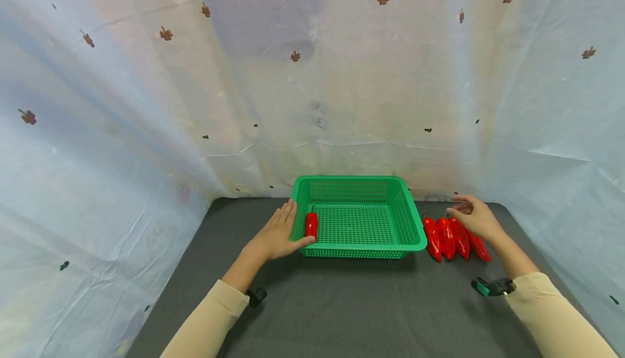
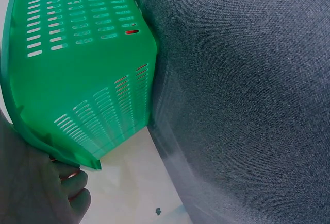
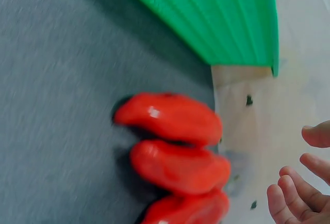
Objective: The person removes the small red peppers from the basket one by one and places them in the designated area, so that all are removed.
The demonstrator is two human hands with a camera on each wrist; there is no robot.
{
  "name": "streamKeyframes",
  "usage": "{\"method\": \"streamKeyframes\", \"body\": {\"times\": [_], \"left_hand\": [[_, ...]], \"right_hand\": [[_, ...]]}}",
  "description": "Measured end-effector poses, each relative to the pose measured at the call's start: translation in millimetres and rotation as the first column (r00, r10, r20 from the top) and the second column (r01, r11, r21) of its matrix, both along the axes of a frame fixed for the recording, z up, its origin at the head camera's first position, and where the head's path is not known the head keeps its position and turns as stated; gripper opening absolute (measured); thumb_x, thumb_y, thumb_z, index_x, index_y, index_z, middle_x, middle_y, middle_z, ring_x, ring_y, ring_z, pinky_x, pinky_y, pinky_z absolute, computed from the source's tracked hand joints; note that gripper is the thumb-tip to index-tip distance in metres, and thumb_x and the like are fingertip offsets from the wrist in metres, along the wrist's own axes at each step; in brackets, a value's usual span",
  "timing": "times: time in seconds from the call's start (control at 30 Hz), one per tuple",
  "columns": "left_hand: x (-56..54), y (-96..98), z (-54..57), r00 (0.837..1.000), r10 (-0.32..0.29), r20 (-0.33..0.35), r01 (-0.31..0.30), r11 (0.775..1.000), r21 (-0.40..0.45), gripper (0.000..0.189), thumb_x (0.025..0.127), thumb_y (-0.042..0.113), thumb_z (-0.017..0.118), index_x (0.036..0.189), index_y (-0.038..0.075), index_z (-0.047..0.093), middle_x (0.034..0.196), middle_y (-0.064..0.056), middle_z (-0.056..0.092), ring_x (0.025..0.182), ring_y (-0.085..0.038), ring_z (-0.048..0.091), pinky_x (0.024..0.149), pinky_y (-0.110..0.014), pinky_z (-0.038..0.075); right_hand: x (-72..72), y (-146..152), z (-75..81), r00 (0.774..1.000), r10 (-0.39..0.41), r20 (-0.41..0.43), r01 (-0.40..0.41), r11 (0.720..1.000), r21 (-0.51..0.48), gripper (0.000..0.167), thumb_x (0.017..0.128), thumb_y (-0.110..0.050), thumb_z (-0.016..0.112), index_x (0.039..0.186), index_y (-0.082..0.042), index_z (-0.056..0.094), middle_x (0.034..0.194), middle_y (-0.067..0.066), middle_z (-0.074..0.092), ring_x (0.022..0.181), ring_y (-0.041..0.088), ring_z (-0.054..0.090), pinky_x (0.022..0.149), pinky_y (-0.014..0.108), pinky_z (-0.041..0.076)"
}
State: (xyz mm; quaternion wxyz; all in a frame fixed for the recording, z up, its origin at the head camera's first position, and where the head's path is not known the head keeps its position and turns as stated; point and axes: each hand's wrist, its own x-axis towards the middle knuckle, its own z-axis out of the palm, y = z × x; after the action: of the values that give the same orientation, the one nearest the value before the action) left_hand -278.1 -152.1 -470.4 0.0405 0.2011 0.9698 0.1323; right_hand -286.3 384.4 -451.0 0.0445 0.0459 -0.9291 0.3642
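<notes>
A green plastic basket (image 1: 419, 247) with slotted sides stands on the table, and one red chili pepper (image 1: 311, 225) lies inside along its left end. My left hand (image 1: 279, 234) rests at the basket's left rim, fingers extended along it and thumb over the front corner. In the left wrist view its fingers (image 2: 75, 184) show just past the rim. Right of the basket, several glossy red chili peppers (image 1: 445, 237) lie side by side. Over their stem ends hovers my right hand (image 1: 476, 218), fingers loosely bent. The right wrist view shows its thumb and fingers (image 3: 294, 195) apart, nothing between them.
A dark grey cloth (image 1: 351, 304) covers the table. Pale plastic sheeting (image 1: 361, 103) with brown leaf prints hangs behind and at both sides, close to the table's back edge. The basket's right end stands close to the leftmost pepper of the row.
</notes>
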Motion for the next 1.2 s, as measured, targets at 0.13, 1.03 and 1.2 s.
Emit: {"method": "streamKeyframes", "body": {"times": [0.13,1.03,1.2], "left_hand": [[0.1,0.1,0.0,1.000,0.000,0.000,0.000,1.000,-0.004,0.121,0.095,0.089,0.042,0.173,0.005,0.003,0.181,-0.012,-0.005,0.167,-0.028,0.000,0.135,-0.048,0.006],[-0.2,0.8,-0.3,1.000,0.002,-0.012,-0.002,1.000,0.002,0.120,0.096,0.088,0.044,0.173,0.004,0.004,0.181,-0.013,-0.002,0.167,-0.031,0.003,0.135,-0.050,0.008],[0.4,0.1,0.0,1.000,0.002,-0.012,-0.002,1.000,0.001,0.121,0.096,0.088,0.044,0.173,0.004,0.003,0.181,-0.013,-0.003,0.167,-0.031,0.003,0.135,-0.050,0.008]], "right_hand": [[-2.3,-14,7.1,0.999,0.025,-0.021,-0.026,1.000,-0.011,0.057,0.112,-0.027,0.062,0.153,0.009,0.047,0.138,0.039,0.058,0.121,0.054,0.062,0.089,0.057,0.060],[-13.2,-100,21.9,0.974,0.212,-0.079,-0.218,0.973,-0.079,0.054,0.110,-0.022,0.066,0.155,0.002,0.049,0.141,0.033,0.058,0.121,0.047,0.062,0.099,0.063,0.054],[-17.6,-115,21.2,0.964,0.248,-0.093,-0.255,0.963,-0.084,0.050,0.109,-0.018,0.068,0.152,0.001,0.052,0.136,0.031,0.061,0.117,0.046,0.063,0.097,0.061,0.055]]}}
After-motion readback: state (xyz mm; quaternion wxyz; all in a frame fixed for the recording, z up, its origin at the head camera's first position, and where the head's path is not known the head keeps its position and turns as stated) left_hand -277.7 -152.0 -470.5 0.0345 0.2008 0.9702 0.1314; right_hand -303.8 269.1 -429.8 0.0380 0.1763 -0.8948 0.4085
